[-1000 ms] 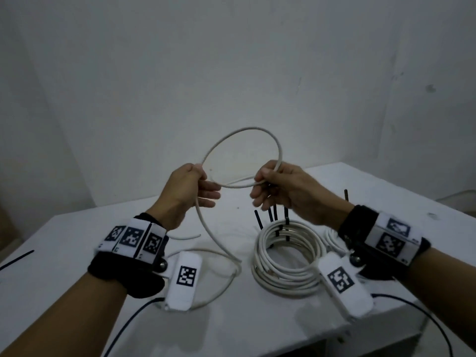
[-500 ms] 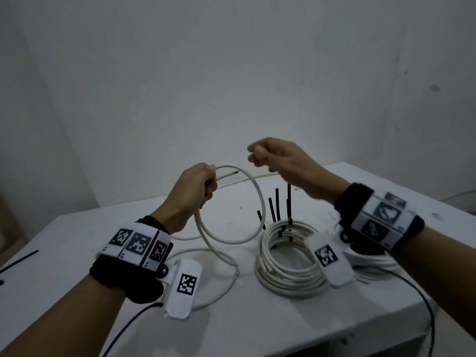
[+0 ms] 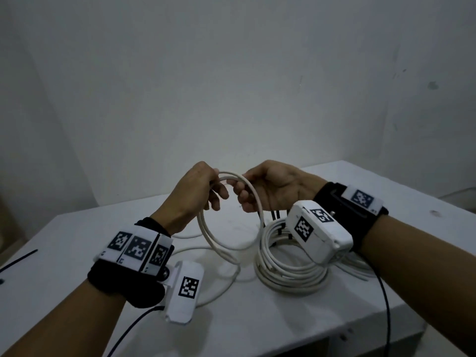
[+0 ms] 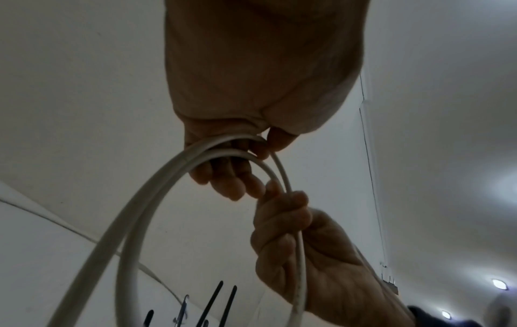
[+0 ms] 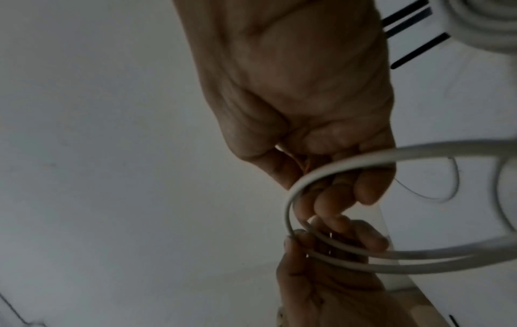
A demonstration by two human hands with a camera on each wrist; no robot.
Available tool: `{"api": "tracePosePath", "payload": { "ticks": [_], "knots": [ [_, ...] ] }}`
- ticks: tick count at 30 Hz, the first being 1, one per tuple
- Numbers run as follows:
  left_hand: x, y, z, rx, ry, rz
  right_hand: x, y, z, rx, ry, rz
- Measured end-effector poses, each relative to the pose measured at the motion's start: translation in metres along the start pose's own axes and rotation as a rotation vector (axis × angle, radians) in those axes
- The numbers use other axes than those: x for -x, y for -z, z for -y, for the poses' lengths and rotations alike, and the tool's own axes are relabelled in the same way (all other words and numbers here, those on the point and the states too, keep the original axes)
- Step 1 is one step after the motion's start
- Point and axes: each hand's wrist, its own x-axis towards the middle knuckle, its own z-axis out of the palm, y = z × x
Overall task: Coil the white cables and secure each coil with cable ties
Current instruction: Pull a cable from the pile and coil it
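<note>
A white cable (image 3: 233, 243) hangs in two loops above the table. My left hand (image 3: 215, 195) grips the top of both loops, seen close in the left wrist view as the cable (image 4: 156, 210) passing under the curled fingers (image 4: 238, 183). My right hand (image 3: 243, 195), palm up, holds the outer strand right beside the left hand; in the right wrist view its fingers (image 5: 335, 199) curl round the cable (image 5: 363, 162). The loose tail (image 3: 226, 282) trails on the table. A finished coil (image 3: 283, 271) lies at the right with black cable ties (image 3: 277, 215) standing up from it.
The white table (image 3: 257, 325) ends close to me at its front edge. A single black cable tie (image 3: 18, 258) lies at the far left. Another bundle of white cable (image 3: 358, 266) lies behind my right wrist. A bare wall stands behind the table.
My right hand came down from its raised position and met the left hand, turning palm up. The left hand now holds two loops instead of one.
</note>
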Motion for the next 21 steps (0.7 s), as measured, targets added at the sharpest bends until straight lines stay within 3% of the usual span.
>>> {"api": "tracePosePath", "payload": {
  "ticks": [8, 13, 21],
  "knots": [
    [0.0, 0.003, 0.003, 0.109, 0.008, -0.018, 0.0, 0.011, -0.033, -0.107, 0.115, 0.044],
    [-0.005, 0.0, 0.013, 0.054, -0.011, -0.061, 0.002, 0.008, -0.049, -0.049, 0.164, 0.059],
    [-0.007, -0.002, 0.02, -0.068, -0.11, -0.053, 0.006, 0.003, -0.023, 0.188, 0.209, -0.048]
  ]
}}
